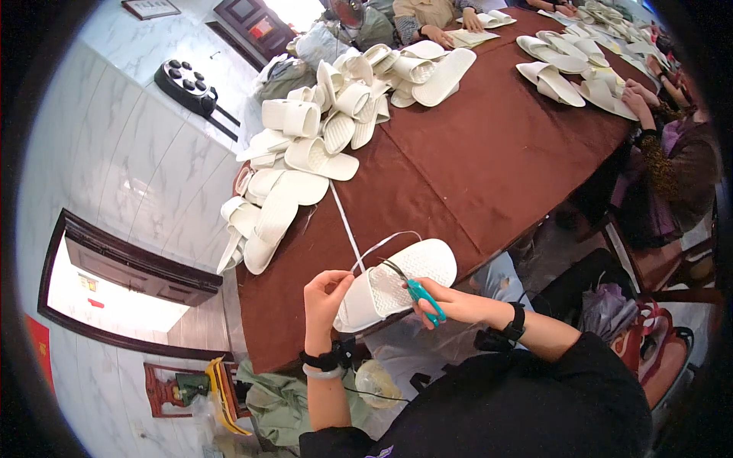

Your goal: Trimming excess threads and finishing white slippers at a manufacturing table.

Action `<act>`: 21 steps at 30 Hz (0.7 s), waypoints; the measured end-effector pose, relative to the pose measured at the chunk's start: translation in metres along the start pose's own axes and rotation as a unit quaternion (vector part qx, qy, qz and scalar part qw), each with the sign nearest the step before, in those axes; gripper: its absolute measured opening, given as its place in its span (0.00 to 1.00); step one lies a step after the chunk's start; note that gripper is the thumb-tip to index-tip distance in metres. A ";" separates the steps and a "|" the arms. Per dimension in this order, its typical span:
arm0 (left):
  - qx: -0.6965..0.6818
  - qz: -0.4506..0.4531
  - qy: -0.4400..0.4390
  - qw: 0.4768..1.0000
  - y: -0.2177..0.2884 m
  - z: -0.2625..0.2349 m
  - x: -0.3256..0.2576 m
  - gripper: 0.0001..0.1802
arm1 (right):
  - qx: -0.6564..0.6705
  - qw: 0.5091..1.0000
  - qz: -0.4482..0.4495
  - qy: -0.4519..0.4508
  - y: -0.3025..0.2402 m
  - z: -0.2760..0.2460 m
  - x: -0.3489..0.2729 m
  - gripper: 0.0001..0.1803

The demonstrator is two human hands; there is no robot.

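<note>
A cream-white slipper (427, 263) lies at the near edge of the brown-covered table, its strap toward my left side. My left hand (327, 299) is beside the strap, thumb and forefinger pinched together on a thin pale strip (379, 243). From those fingertips the strip loops up and over toward the slipper's far end. My right hand (447, 303) grips small teal-handled scissors (424, 300). Their dark blades point up and left over the slipper's sole, close to the strip; whether they touch it I cannot tell.
A heap of cream slippers (313, 145) covers the table's left side. More slippers (561, 57) lie at the far right, where other people's hands (637, 99) work. Another person's hands (458, 27) handle slippers at the far end. A white line (345, 217) crosses the brown cloth (489, 145).
</note>
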State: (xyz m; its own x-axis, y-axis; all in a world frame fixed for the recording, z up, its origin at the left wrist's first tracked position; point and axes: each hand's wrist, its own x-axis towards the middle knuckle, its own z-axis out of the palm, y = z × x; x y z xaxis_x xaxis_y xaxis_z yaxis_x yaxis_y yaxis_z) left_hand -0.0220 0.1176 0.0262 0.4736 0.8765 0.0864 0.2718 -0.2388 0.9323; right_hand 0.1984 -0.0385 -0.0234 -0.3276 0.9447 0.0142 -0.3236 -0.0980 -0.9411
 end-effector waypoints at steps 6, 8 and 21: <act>0.052 0.049 0.020 0.997 0.007 -0.008 -0.033 0.06 | 0.020 0.999 0.008 0.024 -0.003 0.021 0.020 0.30; 0.057 0.070 0.029 0.995 0.003 -0.012 -0.039 0.06 | 0.048 0.998 0.000 0.026 -0.006 0.023 0.025 0.27; -0.155 0.049 0.256 0.953 -0.013 -0.074 -0.073 0.05 | -0.488 0.815 -0.249 0.188 0.003 0.026 0.023 0.28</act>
State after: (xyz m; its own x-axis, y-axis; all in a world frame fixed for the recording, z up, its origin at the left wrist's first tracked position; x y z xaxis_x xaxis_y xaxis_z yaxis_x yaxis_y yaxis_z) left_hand -0.1220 0.0871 0.0338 -0.0078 0.9645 0.2639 -0.0509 -0.2640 0.9632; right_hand 0.1670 -0.0250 -0.0175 -0.0173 0.8382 0.5451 0.5869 0.4499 -0.6732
